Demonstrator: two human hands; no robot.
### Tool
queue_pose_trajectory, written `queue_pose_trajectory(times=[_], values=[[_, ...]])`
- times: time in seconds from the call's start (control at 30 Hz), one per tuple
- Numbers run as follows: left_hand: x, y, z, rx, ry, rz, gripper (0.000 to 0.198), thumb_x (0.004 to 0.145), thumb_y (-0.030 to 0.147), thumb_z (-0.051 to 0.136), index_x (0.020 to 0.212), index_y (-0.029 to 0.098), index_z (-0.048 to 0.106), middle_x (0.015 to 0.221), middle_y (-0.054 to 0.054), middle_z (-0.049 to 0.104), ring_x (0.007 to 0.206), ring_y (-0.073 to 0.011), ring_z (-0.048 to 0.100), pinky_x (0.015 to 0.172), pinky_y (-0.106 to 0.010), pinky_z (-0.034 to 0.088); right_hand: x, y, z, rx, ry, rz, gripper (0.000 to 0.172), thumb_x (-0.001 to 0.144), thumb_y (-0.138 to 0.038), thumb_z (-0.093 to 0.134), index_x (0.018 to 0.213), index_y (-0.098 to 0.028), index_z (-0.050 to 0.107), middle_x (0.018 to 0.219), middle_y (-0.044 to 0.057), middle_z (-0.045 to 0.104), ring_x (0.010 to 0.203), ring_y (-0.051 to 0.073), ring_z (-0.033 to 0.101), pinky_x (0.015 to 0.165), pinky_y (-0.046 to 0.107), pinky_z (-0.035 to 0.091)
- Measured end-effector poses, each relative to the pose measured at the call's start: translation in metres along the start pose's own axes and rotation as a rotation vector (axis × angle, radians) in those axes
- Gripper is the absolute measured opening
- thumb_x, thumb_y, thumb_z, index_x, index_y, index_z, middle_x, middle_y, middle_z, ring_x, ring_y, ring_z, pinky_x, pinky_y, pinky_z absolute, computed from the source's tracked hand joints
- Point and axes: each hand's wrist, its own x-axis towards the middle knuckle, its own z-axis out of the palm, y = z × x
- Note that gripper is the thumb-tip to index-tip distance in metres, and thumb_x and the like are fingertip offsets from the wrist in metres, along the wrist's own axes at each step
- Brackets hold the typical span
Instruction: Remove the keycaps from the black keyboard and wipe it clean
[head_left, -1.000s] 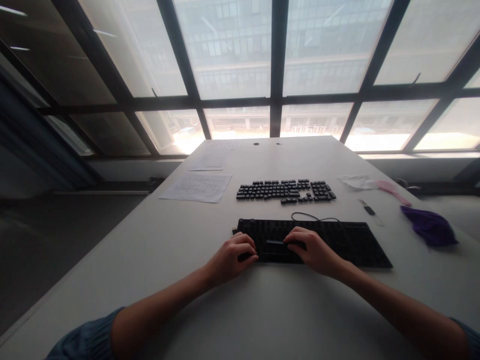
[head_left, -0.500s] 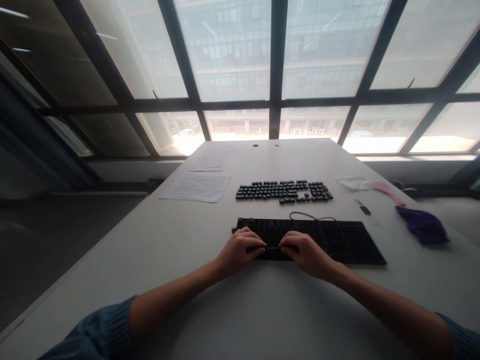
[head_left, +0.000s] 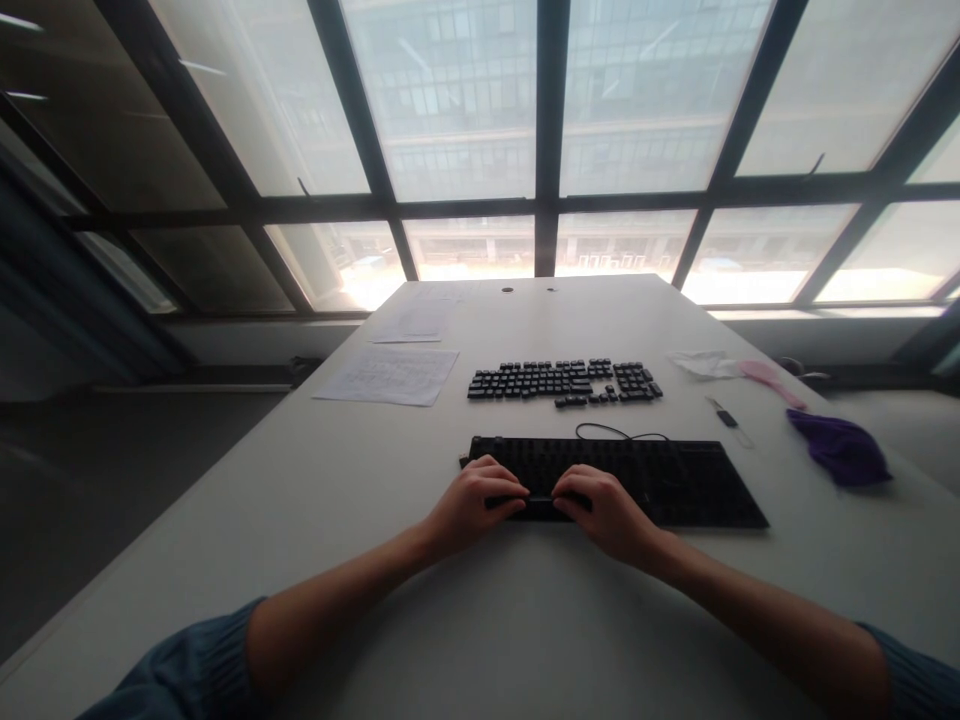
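A black keyboard point(head_left: 697, 490) lies before me, most of its keycaps off. Over its front edge, a long dark spacebar keycap point(head_left: 540, 499) spans the gap between my two hands. My left hand point(head_left: 480, 492) pinches its left end between thumb and fingers. At the other end, my right hand point(head_left: 600, 500) has the same pinch. Whether the spacebar is seated or held just above the board I cannot tell. Behind the keyboard, loose black keycaps point(head_left: 532, 380) stand in rows laid out like a keyboard.
A keycap puller point(head_left: 724, 414) lies to the right, near a purple cloth point(head_left: 840, 448), a pink cloth point(head_left: 769, 380) and a white tissue-like piece point(head_left: 701, 364). Printed sheets of paper point(head_left: 386, 375) are on the left. A cable point(head_left: 600, 427) loops behind the keyboard. Windows line the far side.
The view has shifted slightly, moving everything a little left in the picture. Both hands keep their pinch on the spacebar keycap, which shows a bit more clearly now.
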Motion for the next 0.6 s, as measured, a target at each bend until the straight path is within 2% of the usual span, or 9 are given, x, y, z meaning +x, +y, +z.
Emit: queue_pose_trajectory(times=[0.27, 0.6], values=[[-0.0002, -0.0038, 0.0025, -0.014, 0.014, 0.028, 0.012, 0.087, 0.027, 0.071, 0.096, 0.023, 0.078, 0.09, -0.005, 0.075, 0.087, -0.0186, 0.061, 0.081, -0.033, 0.051, -0.0021, 0.0029, 0.0049, -0.088, 0.006, -0.068, 0.007, 0.088, -0.014, 0.067, 0.088, -0.02, 0.069, 0.09, 0.005, 0.067, 0.086, 0.02, 0.061, 0.08, 0.033, 0.049], [-0.0015, 0.0021, 0.0031, 0.063, 0.021, 0.111, 0.013, 0.092, 0.026, 0.065, 0.093, 0.022, 0.077, 0.09, -0.005, 0.073, 0.083, -0.0161, 0.064, 0.08, -0.031, 0.05, -0.0027, 0.0051, 0.0056, -0.133, -0.007, -0.127, 0.006, 0.09, -0.014, 0.065, 0.087, -0.02, 0.068, 0.09, 0.005, 0.066, 0.087, 0.019, 0.059, 0.079, 0.033, 0.049]])
